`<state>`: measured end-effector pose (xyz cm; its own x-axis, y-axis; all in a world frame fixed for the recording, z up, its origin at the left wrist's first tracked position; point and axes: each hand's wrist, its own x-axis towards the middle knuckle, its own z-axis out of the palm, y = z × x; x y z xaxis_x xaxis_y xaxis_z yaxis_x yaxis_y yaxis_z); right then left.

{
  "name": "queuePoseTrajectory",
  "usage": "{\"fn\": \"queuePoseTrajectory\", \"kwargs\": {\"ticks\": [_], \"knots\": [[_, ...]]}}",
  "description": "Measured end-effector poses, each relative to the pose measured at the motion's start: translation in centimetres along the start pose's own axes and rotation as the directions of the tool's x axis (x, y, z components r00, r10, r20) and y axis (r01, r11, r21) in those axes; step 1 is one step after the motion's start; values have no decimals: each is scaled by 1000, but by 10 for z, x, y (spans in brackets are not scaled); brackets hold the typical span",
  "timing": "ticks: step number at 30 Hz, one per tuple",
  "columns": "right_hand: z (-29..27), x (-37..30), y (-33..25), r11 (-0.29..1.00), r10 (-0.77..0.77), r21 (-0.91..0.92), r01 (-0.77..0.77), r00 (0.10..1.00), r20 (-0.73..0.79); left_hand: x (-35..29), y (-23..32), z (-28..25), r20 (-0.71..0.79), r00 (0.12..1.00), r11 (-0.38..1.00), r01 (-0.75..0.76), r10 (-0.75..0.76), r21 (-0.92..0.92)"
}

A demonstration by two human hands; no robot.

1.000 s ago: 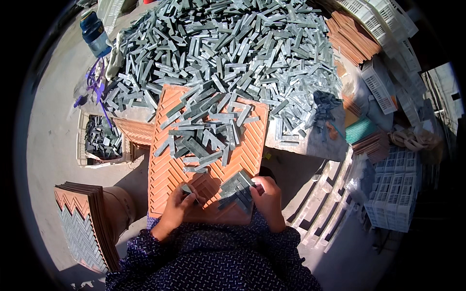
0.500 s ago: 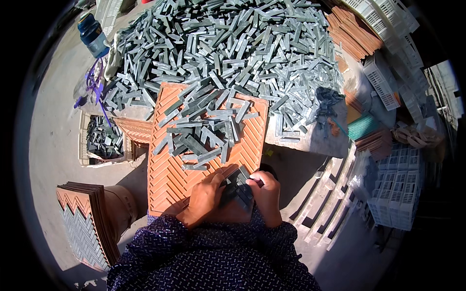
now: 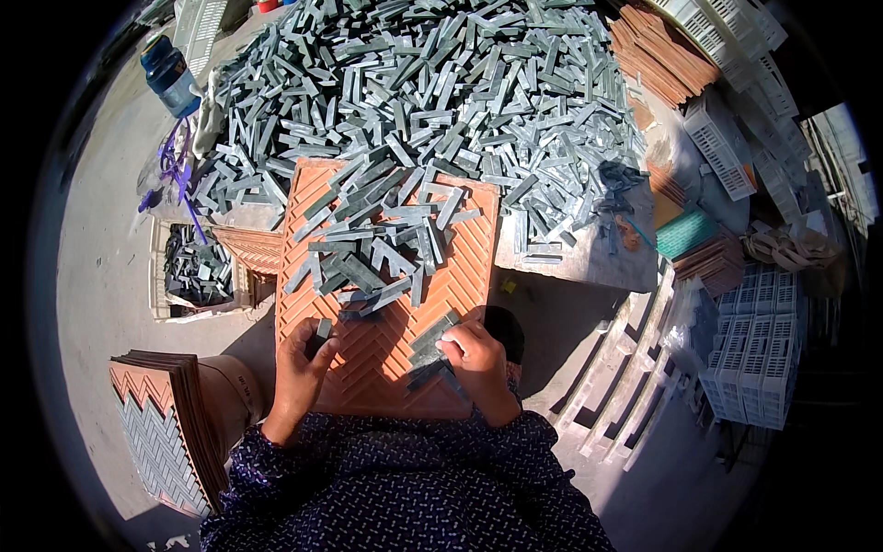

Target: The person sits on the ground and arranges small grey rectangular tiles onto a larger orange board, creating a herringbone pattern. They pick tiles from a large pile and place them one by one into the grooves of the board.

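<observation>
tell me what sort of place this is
Probably a mosaic-tile workshop or yard, judging by the big heap of grey-green stone-like strips, the orange rectangular herringbone-grooved tray and the stacked white slatted plastic crates.

Two hands in play, the left hand (image 3: 299,363) and the right hand (image 3: 476,359), over one orange tray (image 3: 345,373), and it's one grey strip (image 3: 323,328) in the left fingers, with several laid strips (image 3: 430,346) by the tray's near right corner and a loose pile (image 3: 377,248) toward its far edge, too overlapped to number! Beyond, one table (image 3: 579,264) carries one great heap (image 3: 432,101), its pieces past counting, and there's one blue bottle (image 3: 170,85) near that table's left edge, plus one crate (image 3: 179,311) of dark pieces left of the tray.
</observation>
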<state>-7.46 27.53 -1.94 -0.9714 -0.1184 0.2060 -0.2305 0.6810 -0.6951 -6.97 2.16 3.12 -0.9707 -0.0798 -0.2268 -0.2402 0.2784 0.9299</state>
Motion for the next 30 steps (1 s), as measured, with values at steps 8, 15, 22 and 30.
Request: {"fn": "queuePoseTrajectory", "kwargs": {"ticks": [8, 15, 22, 30], "knots": [[-22, -6, -17, 971, 123, 213, -108, 991, -57, -5, -91, -103, 139, 898, 427, 329, -417, -842], [-26, 14, -28, 981, 48, 190, -41, 998, -33, 86, -182, -293, -423, 827, 592, -140, -371, -794], [31, 50, -17, 998, -58, -9, 58, 981, -183, 66, -4, -45, -112, 943, 949, -304, 313, 89], [-12, 31, -3, 971, 151, 195, -141, 988, -39, 44, 6, 49, 179, 803, 571, -541, 568, 618]]}}
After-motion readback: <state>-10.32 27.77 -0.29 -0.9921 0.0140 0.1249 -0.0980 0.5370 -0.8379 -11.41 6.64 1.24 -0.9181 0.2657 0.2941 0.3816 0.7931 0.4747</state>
